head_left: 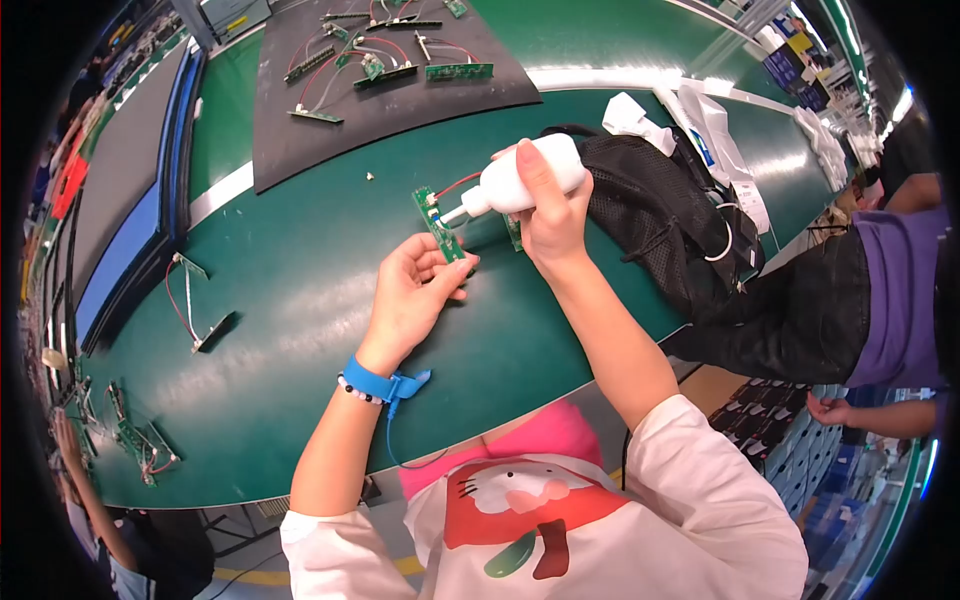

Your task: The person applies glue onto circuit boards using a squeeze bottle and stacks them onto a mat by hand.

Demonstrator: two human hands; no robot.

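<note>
My left hand [420,285] pinches the lower end of a narrow green circuit board [449,243], tilted above the table. A blue strap [375,380] with a cord circles my left wrist, beside a beaded bracelet. In my right hand [553,215] is a white squeeze bottle [545,175], held on its side. Its thin nozzle points left and meets the board near a small connector, though I cannot tell whether it touches. A red wire [458,187] runs from the board's top behind the bottle. A second small board [514,232] shows partly below the bottle.
Several wired boards lie on a black mat [290,140] at the back. Another wired pair [195,310] and a cluster of boards [140,440] rest on the green table's left. A black mesh bag [650,215] lies right of my right hand. People stand at both sides.
</note>
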